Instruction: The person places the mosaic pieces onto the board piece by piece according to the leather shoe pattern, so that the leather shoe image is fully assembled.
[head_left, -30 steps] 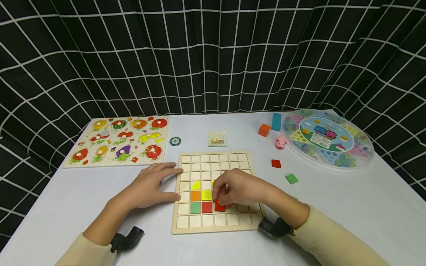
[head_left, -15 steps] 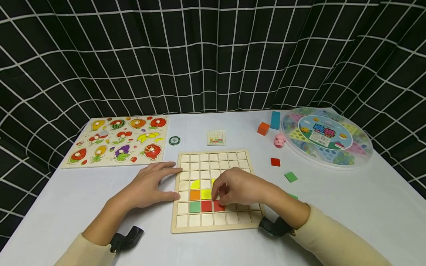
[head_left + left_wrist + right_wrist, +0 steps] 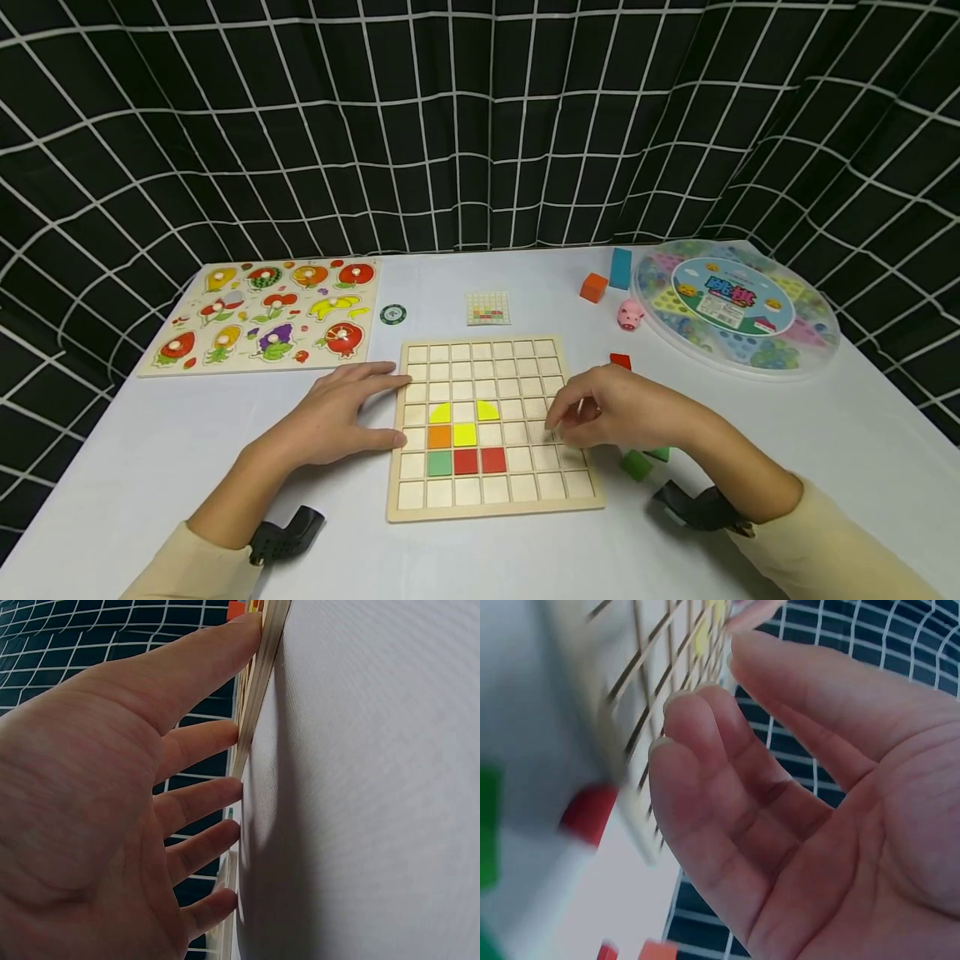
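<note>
A wooden grid board [image 3: 465,494] lies in the middle of the white table. My left hand [image 3: 341,415] rests at its left edge with straight fingers; in the left wrist view the thumb [image 3: 210,660] touches the board's side. Above the board's right part is my right hand [image 3: 622,408], its fingers loosely bent and holding nothing, as the right wrist view shows. Two red tiles [image 3: 465,461] sit side by side in the grid, beside a green tile [image 3: 439,462]. Higher up are an orange tile [image 3: 439,436], a yellow square tile [image 3: 464,434] and two yellow rounded tiles [image 3: 487,410].
Loose green tiles [image 3: 636,465] and a red tile [image 3: 620,361] lie right of the board. A pattern card [image 3: 488,308] and a chip [image 3: 393,314] lie behind it. Fruit puzzle [image 3: 251,329] at left; orange cube [image 3: 594,287], blue block [image 3: 620,268], pink pig [image 3: 630,314], round game box [image 3: 738,308] at right.
My right hand pressed a red tile flat into its cell beside the other red one, let go and moved right. The left hand stayed at the board's edge.
</note>
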Tool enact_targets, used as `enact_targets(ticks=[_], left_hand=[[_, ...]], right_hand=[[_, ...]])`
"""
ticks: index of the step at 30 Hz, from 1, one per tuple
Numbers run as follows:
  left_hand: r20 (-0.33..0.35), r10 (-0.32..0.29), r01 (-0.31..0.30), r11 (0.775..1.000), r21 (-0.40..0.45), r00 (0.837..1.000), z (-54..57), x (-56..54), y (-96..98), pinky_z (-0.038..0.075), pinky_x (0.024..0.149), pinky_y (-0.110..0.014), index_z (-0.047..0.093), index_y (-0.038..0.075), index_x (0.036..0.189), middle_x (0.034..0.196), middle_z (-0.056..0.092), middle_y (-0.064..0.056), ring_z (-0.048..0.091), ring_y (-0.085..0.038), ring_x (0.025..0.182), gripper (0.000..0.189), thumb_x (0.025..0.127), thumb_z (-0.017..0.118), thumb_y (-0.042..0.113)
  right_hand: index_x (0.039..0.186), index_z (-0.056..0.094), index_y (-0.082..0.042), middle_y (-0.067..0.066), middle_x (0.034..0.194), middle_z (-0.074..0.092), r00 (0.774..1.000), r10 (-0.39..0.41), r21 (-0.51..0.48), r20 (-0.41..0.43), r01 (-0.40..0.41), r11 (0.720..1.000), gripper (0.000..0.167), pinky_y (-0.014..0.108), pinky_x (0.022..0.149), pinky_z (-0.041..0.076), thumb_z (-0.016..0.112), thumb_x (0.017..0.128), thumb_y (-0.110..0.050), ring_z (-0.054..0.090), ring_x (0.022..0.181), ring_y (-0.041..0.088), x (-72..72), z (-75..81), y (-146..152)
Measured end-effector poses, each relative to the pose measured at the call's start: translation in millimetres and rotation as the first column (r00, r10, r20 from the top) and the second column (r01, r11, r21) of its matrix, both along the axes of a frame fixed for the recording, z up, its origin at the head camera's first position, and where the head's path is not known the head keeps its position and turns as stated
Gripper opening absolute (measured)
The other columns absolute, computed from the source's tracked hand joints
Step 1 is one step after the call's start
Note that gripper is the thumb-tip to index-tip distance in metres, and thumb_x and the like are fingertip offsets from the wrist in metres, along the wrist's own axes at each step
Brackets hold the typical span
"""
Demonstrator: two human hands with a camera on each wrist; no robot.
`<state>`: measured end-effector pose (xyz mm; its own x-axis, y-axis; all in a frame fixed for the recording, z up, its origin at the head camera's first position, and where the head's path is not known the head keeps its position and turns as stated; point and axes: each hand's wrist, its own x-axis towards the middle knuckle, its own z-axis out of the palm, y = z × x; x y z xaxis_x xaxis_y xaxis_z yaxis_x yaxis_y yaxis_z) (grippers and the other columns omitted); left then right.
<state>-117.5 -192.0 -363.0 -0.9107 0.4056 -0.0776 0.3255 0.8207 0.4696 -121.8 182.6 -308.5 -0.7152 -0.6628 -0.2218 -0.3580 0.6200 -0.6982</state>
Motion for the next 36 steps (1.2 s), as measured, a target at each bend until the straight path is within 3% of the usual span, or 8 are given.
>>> enact_targets(ticks=[7, 16, 23, 31, 36], left_hand=[[0.001, 0.002, -0.002, 1.000, 0.001, 1.000, 0.0, 0.2, -0.2, 0.027, 0.118, -0.069, 0.058, 0.026, 0.148, 0.159, 0.047, -0.010, 0.035, -0.039, 0.149, 0.075, 0.082, 0.081, 0.054], [0.007, 0.006, -0.006, 1.000, -0.006, 1.000, 0.4, 1.2, -0.7, 0.028, 0.118, -0.068, 0.058, 0.027, 0.148, 0.159, 0.047, -0.009, 0.035, -0.038, 0.149, 0.075, 0.082, 0.081, 0.054], [0.004, 0.001, -0.001, 1.000, 0.007, 1.000, 1.0, 1.1, -0.3, 0.027, 0.118, -0.069, 0.058, 0.027, 0.148, 0.159, 0.047, -0.009, 0.035, -0.039, 0.150, 0.075, 0.082, 0.081, 0.055], [0.005, 0.002, -0.002, 1.000, 0.010, 1.000, 1.6, 1.2, 0.0, 0.026, 0.118, -0.070, 0.058, 0.026, 0.148, 0.160, 0.046, -0.009, 0.033, -0.040, 0.151, 0.075, 0.083, 0.081, 0.054], [0.006, 0.001, -0.001, 1.000, 0.007, 1.000, 1.9, 0.8, -0.2, 0.026, 0.118, -0.070, 0.058, 0.026, 0.148, 0.160, 0.046, -0.010, 0.034, -0.041, 0.150, 0.075, 0.083, 0.081, 0.054]], right_hand=[[0.101, 0.079, -0.020, -0.004, 0.098, 0.072, 0.999, -0.020, 0.028, 0.036, 0.019, 0.999, 0.018, 0.023, 0.072, 0.057, 0.081, 0.086, -0.011, 0.063, 0.085, 0.010, 6.4, -2.9, 35], [0.102, 0.076, -0.024, -0.007, 0.093, 0.067, 0.999, -0.006, 0.073, 0.039, 0.003, 0.997, 0.026, 0.022, 0.069, 0.051, 0.086, 0.080, -0.014, 0.058, 0.083, 0.010, 12.7, -15.2, 62], [0.100, 0.072, -0.027, -0.006, 0.090, 0.059, 1.000, -0.011, 0.138, 0.028, 0.007, 0.990, 0.034, 0.022, 0.068, 0.047, 0.088, 0.075, -0.009, 0.051, 0.085, 0.013, 13.7, -20.9, 62], [0.091, 0.069, -0.026, -0.009, 0.089, 0.058, 0.997, -0.030, 0.199, -0.069, 0.043, 0.979, 0.029, 0.022, 0.068, 0.049, 0.090, 0.076, -0.013, 0.053, 0.080, 0.010, 15.4, -19.4, 55], [0.090, 0.066, -0.023, -0.007, 0.086, 0.059, 0.997, -0.055, 0.185, -0.059, 0.065, 0.981, 0.028, 0.022, 0.066, 0.050, 0.088, 0.078, -0.011, 0.055, 0.078, 0.012, 12.7, -16.8, 47]])
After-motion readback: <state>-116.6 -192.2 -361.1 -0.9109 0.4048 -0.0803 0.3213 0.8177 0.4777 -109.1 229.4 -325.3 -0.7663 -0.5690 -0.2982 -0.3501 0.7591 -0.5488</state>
